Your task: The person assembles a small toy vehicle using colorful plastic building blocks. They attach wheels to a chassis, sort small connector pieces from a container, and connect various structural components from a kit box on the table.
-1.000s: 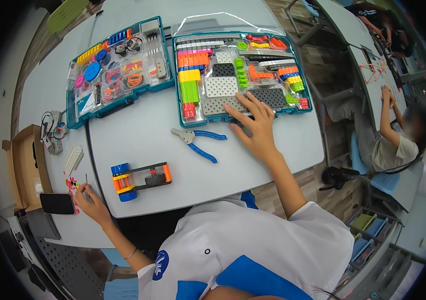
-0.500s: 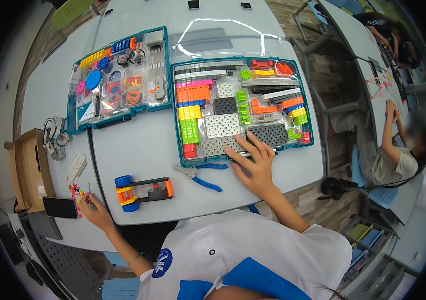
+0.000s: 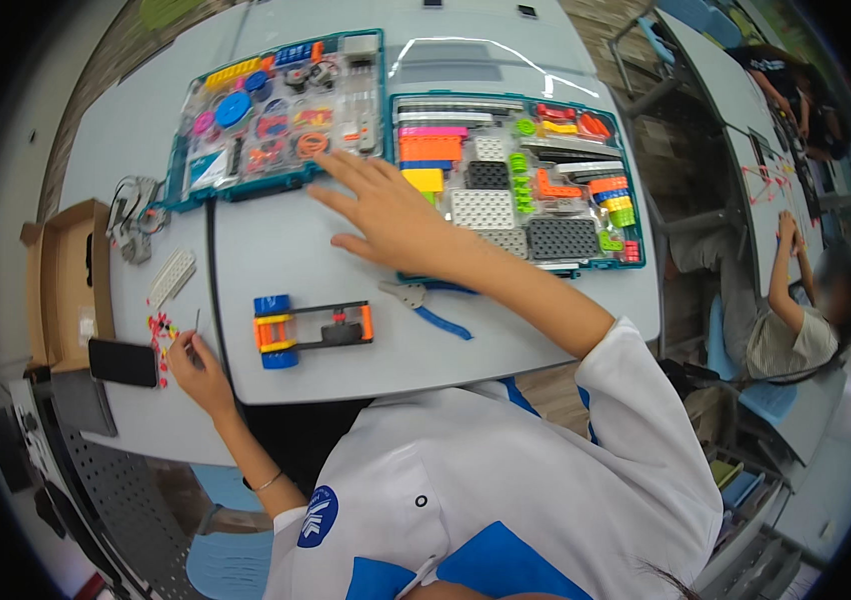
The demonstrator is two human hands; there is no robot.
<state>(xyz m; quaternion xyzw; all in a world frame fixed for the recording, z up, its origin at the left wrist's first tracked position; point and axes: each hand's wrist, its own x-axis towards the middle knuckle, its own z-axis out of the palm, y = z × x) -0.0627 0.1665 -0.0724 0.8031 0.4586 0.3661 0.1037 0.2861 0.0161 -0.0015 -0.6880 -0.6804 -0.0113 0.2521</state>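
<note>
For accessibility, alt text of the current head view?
A person's open right hand overlaps the left of two parts cases; the left hand pinches a thin rod near a phone. A wheeled model and pliers lie on the table.

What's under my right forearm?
Part of the right teal parts case shows around your forearm; its lower-left contents are covered. The blue-handled pliers show below, one handle's end possibly hidden.
</note>
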